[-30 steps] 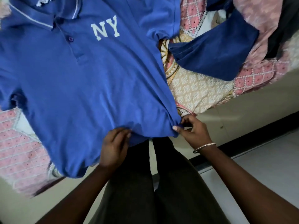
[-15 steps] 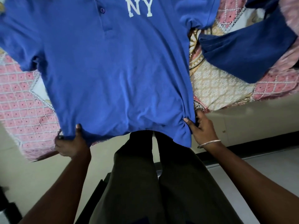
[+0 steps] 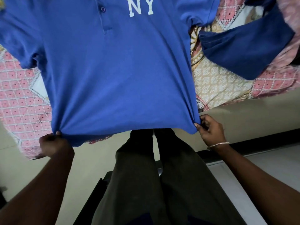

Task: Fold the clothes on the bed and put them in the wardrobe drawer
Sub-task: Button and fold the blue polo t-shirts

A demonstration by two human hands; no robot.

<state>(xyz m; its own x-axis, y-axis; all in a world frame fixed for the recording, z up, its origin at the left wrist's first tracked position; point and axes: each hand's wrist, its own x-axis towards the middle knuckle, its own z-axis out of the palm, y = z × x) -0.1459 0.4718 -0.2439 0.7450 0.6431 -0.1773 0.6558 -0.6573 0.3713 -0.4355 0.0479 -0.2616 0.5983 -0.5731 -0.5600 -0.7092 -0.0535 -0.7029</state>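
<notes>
Left hand [image 3: 54, 144] curled tight round the near-left hem corner of the blue polo shirt [image 3: 113, 73], right hand [image 3: 209, 129] pinching the near-right corner, both arms stretched forward and spread wide. Shirt pulled flat, front up, white NY showing, across the patterned bedspread [image 3: 22, 101]. Darker blue garment [image 3: 246, 49] lying just beside it, off to the right. Thin bangle [image 3: 218, 145] on the right wrist.

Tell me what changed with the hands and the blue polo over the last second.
The left hand slid from the middle of the hem out to the left corner and took a grip there, pulling the blue polo shirt flat and square on the bed. The right hand kept pinching the right corner. The dark blue garment stayed put.
</notes>
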